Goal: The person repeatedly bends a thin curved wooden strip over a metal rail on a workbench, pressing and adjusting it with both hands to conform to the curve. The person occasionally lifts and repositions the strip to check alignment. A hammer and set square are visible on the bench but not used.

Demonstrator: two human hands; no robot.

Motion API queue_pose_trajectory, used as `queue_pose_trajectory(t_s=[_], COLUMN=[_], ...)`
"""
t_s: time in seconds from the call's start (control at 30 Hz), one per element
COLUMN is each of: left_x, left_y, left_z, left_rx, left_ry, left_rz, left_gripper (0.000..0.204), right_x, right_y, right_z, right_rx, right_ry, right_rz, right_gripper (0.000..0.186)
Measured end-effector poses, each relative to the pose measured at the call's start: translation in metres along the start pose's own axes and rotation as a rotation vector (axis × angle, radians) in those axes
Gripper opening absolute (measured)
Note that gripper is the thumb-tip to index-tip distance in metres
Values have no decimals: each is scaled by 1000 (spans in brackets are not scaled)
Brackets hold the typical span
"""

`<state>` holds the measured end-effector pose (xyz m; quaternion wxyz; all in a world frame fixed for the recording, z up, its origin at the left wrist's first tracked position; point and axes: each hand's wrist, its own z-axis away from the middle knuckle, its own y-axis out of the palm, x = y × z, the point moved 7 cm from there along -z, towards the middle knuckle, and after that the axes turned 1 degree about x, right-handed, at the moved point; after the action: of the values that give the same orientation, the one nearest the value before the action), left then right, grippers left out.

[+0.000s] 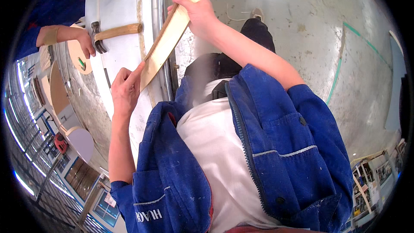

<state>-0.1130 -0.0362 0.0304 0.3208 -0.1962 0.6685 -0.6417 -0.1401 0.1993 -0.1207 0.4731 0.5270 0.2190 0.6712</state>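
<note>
A stained grey floor [297, 26], marked with green tape [335, 82], is spread beneath everything, and its far left is crowded with shapes too small to be made out. Along it is set a white worktable [116, 0], cut off by the upper edge. A blue jacket [293, 146] is worn open over a white shirt [220, 146]. A long pale wooden strip [174, 30] is held slanted across the table's edge; its upper end is cut off, and whether the table is touched by it cannot be told. It is clasped partway along by the right hand [200, 13], thumb on top. Its lower end is touched by the left hand's [126, 90] extended index finger; whether it is also pinched cannot be told. Beyond, a hammer [118, 31] is laid beside a co-worker's hand [86, 45]. White block lettering [148, 215] is borne on the jacket.
</note>
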Motion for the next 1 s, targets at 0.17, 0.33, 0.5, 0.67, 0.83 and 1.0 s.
queue_pose_trajectory(t_s=[0.17,0.33,0.5,0.67,0.83,1.0], left_x=[-3,-6,0,14,29,38], left_y=[-2,-1,0,-1,-2,-9], left_z=[-5,-3,5,23,44,57], left_rx=[17,61,103,78,59,82], left_ry=[16,9,19,19,15,33], left_rz=[7,-62,-122,-130,-122,-168], left_gripper=[44,43,45,47,49,51], right_x=[0,2,4,4,6,5], right_y=[-4,-1,-1,-1,-2,-3], right_z=[-4,-3,0,-1,0,-2], right_rx=[-19,-39,-51,-48,-29,-39], right_ry=[-55,-45,-11,-9,-9,5], right_rz=[11,25,81,119,155,162], right_gripper=[32,33,32,31,32,32])
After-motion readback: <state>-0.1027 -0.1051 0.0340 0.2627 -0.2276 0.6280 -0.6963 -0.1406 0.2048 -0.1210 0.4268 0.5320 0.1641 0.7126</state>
